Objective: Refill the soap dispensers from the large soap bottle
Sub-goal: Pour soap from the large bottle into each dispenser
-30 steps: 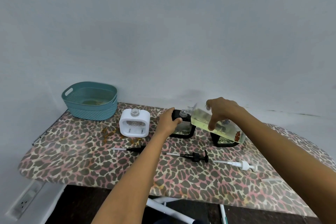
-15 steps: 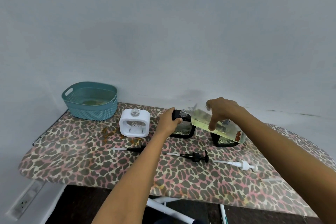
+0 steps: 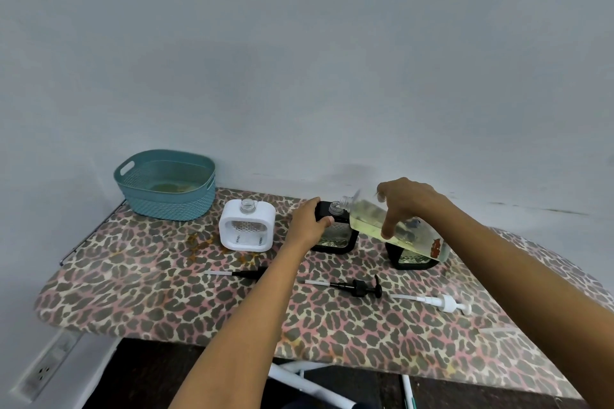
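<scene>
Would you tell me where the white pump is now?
Head view: the white pump lies on the leopard-print board, front right, just right of a black pump.

view: a single wide-angle camera worn on the person's head.
position: above the near long edge of the worktop (image 3: 149, 292).
facing: forward and slightly down, towards the wall (image 3: 299, 60) behind the worktop.
nearness: close; the left hand (image 3: 307, 226) and right hand (image 3: 405, 202) reach the worktop's far side on outstretched arms.
framing: wall fills the upper half, worktop the lower.
</scene>
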